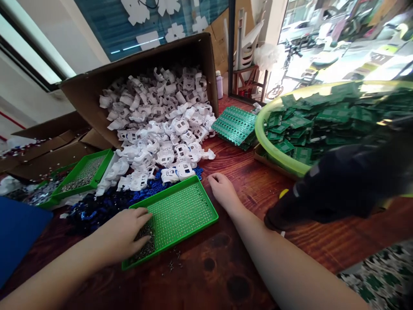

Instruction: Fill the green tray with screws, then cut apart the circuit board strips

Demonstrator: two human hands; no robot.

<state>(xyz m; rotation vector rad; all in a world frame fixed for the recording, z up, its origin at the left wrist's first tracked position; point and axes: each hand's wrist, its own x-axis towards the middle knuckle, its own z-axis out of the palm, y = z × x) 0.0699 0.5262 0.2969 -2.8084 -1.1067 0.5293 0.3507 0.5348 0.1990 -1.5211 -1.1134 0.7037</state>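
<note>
A green perforated tray (180,213) lies on the wooden table in front of me. My left hand (124,234) rests on its near left corner, fingers spread flat over a heap of small metal screws (145,241). Just off the tray's far right corner my right hand (222,189) lies on the table with its fingers curled under; I cannot see anything in it. White plastic housings (161,129) spill from a tipped cardboard box (135,69) down to the tray's far edge, over small blue parts (142,196).
A second green tray (84,174) of screws sits at the left. A stack of green circuit boards (235,127) lies beside a yellow-green basin (271,148) full of boards. A dark blurred object (338,181) juts in from the right. Flattened cardboard lies far left.
</note>
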